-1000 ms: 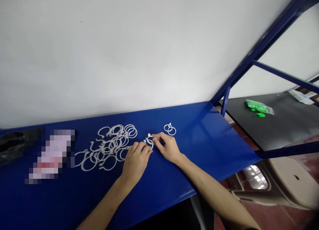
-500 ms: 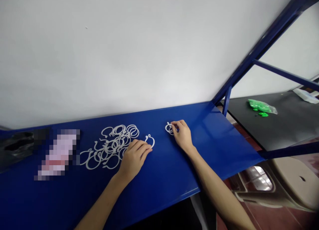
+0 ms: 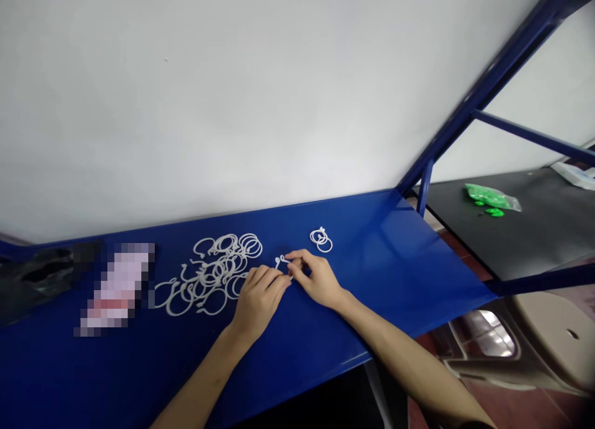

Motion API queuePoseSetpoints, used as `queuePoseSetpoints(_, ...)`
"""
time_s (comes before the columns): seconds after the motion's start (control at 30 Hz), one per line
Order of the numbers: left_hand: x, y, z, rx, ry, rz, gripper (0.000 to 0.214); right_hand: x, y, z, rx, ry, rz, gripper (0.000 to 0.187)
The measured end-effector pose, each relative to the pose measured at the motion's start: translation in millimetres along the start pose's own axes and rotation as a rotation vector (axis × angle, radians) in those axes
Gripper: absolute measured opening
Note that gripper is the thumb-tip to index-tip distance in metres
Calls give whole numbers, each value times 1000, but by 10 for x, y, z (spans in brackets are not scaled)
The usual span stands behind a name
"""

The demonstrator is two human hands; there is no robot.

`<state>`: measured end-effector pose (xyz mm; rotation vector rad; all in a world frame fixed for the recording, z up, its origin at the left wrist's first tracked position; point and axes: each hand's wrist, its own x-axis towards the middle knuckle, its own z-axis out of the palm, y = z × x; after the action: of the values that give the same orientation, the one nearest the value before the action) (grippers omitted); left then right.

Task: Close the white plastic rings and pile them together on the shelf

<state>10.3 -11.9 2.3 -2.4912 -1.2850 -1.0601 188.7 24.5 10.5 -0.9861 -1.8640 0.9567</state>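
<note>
Between my two hands is a white plastic ring [image 3: 281, 260] with small knobbed ends, partly hidden by fingers. My left hand [image 3: 261, 297] is closed on its near left side, fingertips pressed together. From the right, my right hand [image 3: 317, 277] pinches the same ring between thumb and fingers. Left of my left hand lies a loose pile of similar white open rings [image 3: 218, 271], several of them overlapping. Beyond my right hand, a small group of white rings [image 3: 321, 238] rests apart on the blue tabletop [image 3: 372, 255].
A black plastic bag [image 3: 37, 280] and a blurred-out pinkish item [image 3: 116, 286] lie at the left. A white wall stands behind the table. To the right are a blue metal frame [image 3: 446, 137], a black table [image 3: 502, 230] with a green-filled bag [image 3: 488, 195], and a beige plastic stool [image 3: 558, 330].
My right hand has left the small ring group and moved left and nearer, onto the ring that my left hand holds. The small group stays on the table.
</note>
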Motion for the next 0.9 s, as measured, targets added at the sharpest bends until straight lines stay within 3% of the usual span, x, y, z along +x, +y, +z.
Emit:
queuePoseSetpoints(0.1, 3, 2, 15, -84, 89, -93, 9, -5, 16, -10, -25, 66, -31, 21)
queuePoseSetpoints(0.2, 18, -24, 2, -193, 172, -362, 22, -1, 4, -69, -43, 73, -59, 20)
queuePoseSetpoints(0.27, 29, -44, -22, -283, 88, -502, 19, -6, -9, -87, -46, 32, -104, 20)
queuePoseSetpoints(0.4, 46, -38, -81, -438, -88, -631, 21, -38, -6, -51, -62, -28, -211, 18)
queuePoseSetpoints(0.63, 37, 44, -81, -494, -48, -587, 18, -56, 3, -30, 25, -24, -283, 16)
queuePoseSetpoints(0.9, -32, 19, -19, -453, -104, -486, 27, -58, 60, -84, -39, -97, -413, 18)
